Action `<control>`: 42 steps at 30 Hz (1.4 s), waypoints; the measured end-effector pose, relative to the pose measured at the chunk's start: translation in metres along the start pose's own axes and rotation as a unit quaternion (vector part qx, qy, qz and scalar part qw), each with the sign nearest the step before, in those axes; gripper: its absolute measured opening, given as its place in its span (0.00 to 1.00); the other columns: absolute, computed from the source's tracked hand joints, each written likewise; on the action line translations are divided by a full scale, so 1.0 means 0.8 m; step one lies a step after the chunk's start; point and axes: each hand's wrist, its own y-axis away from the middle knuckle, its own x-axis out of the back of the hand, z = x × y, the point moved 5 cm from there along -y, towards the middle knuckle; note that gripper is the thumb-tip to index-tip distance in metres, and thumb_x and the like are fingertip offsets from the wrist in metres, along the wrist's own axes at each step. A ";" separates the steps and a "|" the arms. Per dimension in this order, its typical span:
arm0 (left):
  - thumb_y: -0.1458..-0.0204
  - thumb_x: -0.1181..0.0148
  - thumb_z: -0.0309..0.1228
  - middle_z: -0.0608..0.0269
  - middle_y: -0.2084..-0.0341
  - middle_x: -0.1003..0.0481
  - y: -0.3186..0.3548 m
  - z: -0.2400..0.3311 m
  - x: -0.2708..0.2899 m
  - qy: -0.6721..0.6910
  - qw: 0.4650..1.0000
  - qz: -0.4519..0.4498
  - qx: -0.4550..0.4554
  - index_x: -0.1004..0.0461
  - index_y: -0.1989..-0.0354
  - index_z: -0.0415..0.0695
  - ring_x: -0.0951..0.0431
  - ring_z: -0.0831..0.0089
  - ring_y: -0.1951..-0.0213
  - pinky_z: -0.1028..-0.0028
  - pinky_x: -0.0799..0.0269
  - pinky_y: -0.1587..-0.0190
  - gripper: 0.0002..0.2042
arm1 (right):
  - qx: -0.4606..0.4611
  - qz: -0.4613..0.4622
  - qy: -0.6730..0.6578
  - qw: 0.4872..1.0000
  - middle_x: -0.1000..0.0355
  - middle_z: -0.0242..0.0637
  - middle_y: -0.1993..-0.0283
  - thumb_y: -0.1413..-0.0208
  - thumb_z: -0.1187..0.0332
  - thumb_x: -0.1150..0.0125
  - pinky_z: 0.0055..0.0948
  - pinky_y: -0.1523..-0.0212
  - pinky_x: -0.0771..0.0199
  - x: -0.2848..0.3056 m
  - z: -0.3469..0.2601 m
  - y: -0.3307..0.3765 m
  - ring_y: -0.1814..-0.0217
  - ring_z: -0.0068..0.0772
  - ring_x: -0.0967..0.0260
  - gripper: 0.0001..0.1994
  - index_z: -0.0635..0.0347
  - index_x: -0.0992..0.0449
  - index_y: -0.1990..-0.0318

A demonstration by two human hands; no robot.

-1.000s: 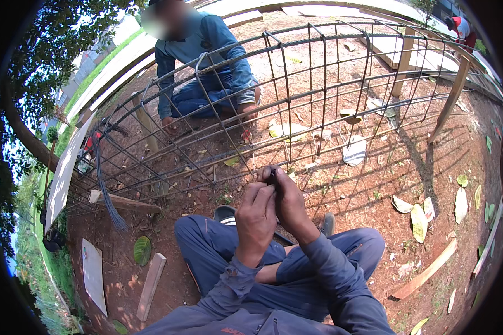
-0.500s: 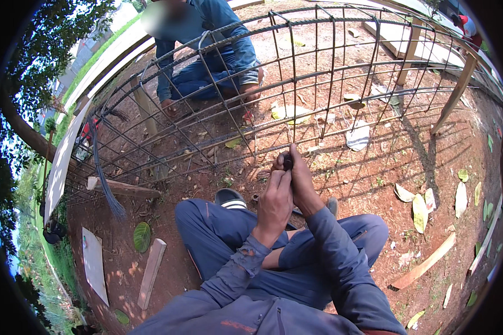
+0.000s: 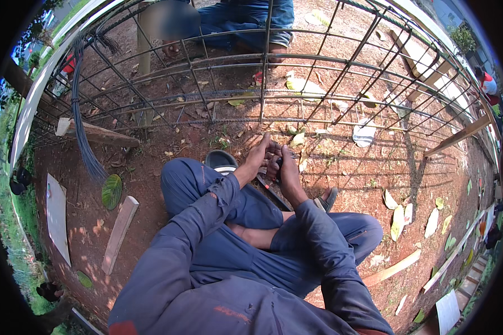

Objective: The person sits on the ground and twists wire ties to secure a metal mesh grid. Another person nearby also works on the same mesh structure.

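Note:
Both hands meet above my crossed legs, just short of a rebar cage (image 3: 229, 120). My left hand (image 3: 255, 158) is open, its fingers stretched forward beside the right hand's fingers. My right hand (image 3: 289, 174) is closed around a small dark object (image 3: 279, 162), mostly covered by the fingers, so its kind cannot be made out. The cage is a curved grid of steel bars tied together. On its left end hangs a bundle of thin dark wire (image 3: 79, 120). A long dark tool (image 3: 271, 191), partly hidden, lies below my hands.
Beyond the cage a co-worker in blue jeans (image 3: 223, 27) sits low. Wooden stakes (image 3: 458, 137) slant beside it on the right, and a wood block (image 3: 120, 234) lies at left near a pale board (image 3: 57, 218). Sandals (image 3: 221, 160) and fallen leaves are on the soil.
The view has tilted down and shifted. My left hand, earlier closed against the right, has moved left with its fingers straightened. The right hand still grips the small dark object.

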 end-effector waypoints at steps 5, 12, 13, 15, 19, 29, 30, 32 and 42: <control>0.42 0.53 0.71 0.76 0.82 0.30 0.016 -0.035 -0.019 0.131 0.977 -0.107 0.129 0.19 0.65 0.47 0.40 0.84 0.88 0.80 0.50 0.87 0.36 | -0.020 0.050 0.103 0.993 0.31 0.29 0.76 0.26 0.48 0.66 0.25 0.76 0.37 -0.019 -0.002 0.033 0.77 0.20 0.36 0.29 0.64 0.22 0.58; 0.45 0.50 0.73 0.78 0.86 0.37 0.028 -0.034 -0.019 0.133 0.977 -0.048 0.160 0.20 0.74 0.48 0.41 0.84 0.87 0.79 0.53 0.85 0.35 | 0.012 0.116 0.167 0.979 0.32 0.30 0.75 0.27 0.53 0.63 0.27 0.74 0.36 -0.002 0.028 0.023 0.75 0.22 0.36 0.27 0.68 0.22 0.54; 0.45 0.50 0.73 0.78 0.86 0.37 0.029 -0.041 -0.018 0.126 0.977 -0.048 0.168 0.21 0.75 0.49 0.41 0.83 0.86 0.79 0.53 0.84 0.35 | 0.016 0.132 0.170 0.976 0.32 0.30 0.75 0.28 0.53 0.63 0.28 0.73 0.36 -0.001 0.033 0.025 0.75 0.22 0.36 0.27 0.69 0.22 0.54; 0.45 0.49 0.72 0.77 0.86 0.38 0.023 -0.047 -0.015 0.120 0.981 -0.033 0.148 0.22 0.75 0.49 0.40 0.84 0.85 0.77 0.51 0.83 0.34 | 0.006 0.138 0.167 0.976 0.31 0.33 0.73 0.28 0.53 0.62 0.30 0.72 0.35 0.006 0.041 0.022 0.73 0.24 0.36 0.26 0.69 0.21 0.55; 0.46 0.49 0.72 0.76 0.84 0.37 0.015 -0.080 -0.011 0.090 0.983 -0.009 0.157 0.22 0.74 0.49 0.39 0.84 0.81 0.78 0.47 0.78 0.34 | -0.060 0.141 0.142 0.978 0.30 0.34 0.71 0.28 0.54 0.62 0.32 0.72 0.35 -0.005 0.035 0.027 0.72 0.25 0.36 0.27 0.69 0.21 0.56; 0.32 0.61 0.61 0.65 0.75 0.22 -0.021 0.004 0.013 0.122 0.988 0.075 -0.054 0.22 0.64 0.39 0.25 0.79 0.76 0.78 0.28 0.73 0.34 | -0.054 0.068 -0.073 0.994 0.35 0.28 0.68 0.25 0.46 0.65 0.32 0.60 0.30 0.018 -0.037 -0.027 0.66 0.26 0.36 0.25 0.58 0.28 0.53; 0.32 0.62 0.61 0.65 0.73 0.22 -0.026 0.000 0.026 0.097 0.985 0.118 -0.082 0.22 0.64 0.40 0.24 0.79 0.73 0.77 0.27 0.72 0.34 | -0.031 0.089 -0.003 0.996 0.34 0.29 0.67 0.25 0.50 0.64 0.34 0.58 0.26 0.037 -0.053 -0.033 0.64 0.26 0.34 0.24 0.60 0.26 0.50; 0.32 0.61 0.62 0.66 0.71 0.21 -0.035 -0.005 0.039 0.094 0.987 0.120 -0.054 0.21 0.64 0.41 0.24 0.79 0.70 0.77 0.28 0.69 0.34 | 0.044 0.150 0.168 0.973 0.33 0.29 0.66 0.25 0.49 0.63 0.33 0.58 0.26 0.083 -0.083 -0.037 0.63 0.24 0.33 0.26 0.62 0.26 0.43; 0.33 0.47 0.46 0.69 0.78 0.24 -0.027 -0.027 0.005 -0.066 0.996 0.029 -0.056 0.20 0.65 0.42 0.25 0.80 0.76 0.76 0.30 0.72 0.19 | 0.078 0.224 0.428 0.872 0.35 0.56 0.29 0.31 0.43 0.54 0.43 0.27 0.42 0.172 -0.160 0.003 0.24 0.55 0.42 0.34 0.63 0.34 0.30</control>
